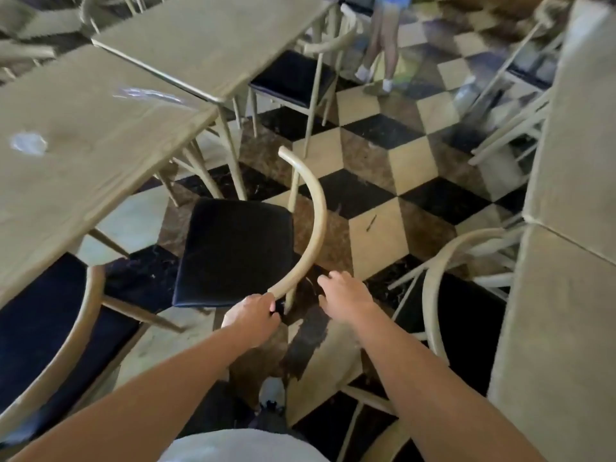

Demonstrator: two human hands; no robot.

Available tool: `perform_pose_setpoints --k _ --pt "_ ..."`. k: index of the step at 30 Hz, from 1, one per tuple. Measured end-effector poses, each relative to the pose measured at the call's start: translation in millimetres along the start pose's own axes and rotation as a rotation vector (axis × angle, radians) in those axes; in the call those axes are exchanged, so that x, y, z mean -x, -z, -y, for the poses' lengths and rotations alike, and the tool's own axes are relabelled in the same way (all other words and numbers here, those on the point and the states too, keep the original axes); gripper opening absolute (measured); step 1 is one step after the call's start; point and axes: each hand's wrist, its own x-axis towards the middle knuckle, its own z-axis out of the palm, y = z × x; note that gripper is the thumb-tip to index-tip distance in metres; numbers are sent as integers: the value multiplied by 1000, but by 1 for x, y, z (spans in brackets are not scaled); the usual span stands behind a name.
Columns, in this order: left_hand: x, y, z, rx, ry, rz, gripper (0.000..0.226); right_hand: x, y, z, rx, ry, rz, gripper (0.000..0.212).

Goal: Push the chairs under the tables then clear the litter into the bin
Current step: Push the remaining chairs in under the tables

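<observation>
A pale wooden chair (313, 221) with a curved back rail and a black seat cushion stands in the aisle, just off the near corner of the left table (76, 155). My left hand (250, 315) is closed around the near end of the chair's back rail. Beside it, my right hand (343, 295) hovers over the floor with fingers spread, touching nothing. On the left table lie clear plastic litter (28, 143) and a blurred clear wrapper (146, 95).
A second chair (60, 328) sits at lower left, partly under the left table. Another table (213, 41) and chair (293, 78) stand behind. Tables (566, 295) and chairs (433, 295) line the right. A person's legs (383, 45) stand on the checkered floor beyond.
</observation>
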Motion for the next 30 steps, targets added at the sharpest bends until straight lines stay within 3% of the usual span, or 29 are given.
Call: perform_pose_setpoints --k 6,17,23,30 --pt "-30 -11 -33 42 22 -50 21 -13 2 -25 -38 -16 -49 24" --pt "-137 17 -74 190 49 -30 26 -93 44 -68 25 -10 38 26" --pt "-173 15 -96 211 184 -92 28 -160 55 -101 117 189 142 54" --pt "-195 -4 -126 247 455 -195 32 -234 73 -154 315 559 222 61"
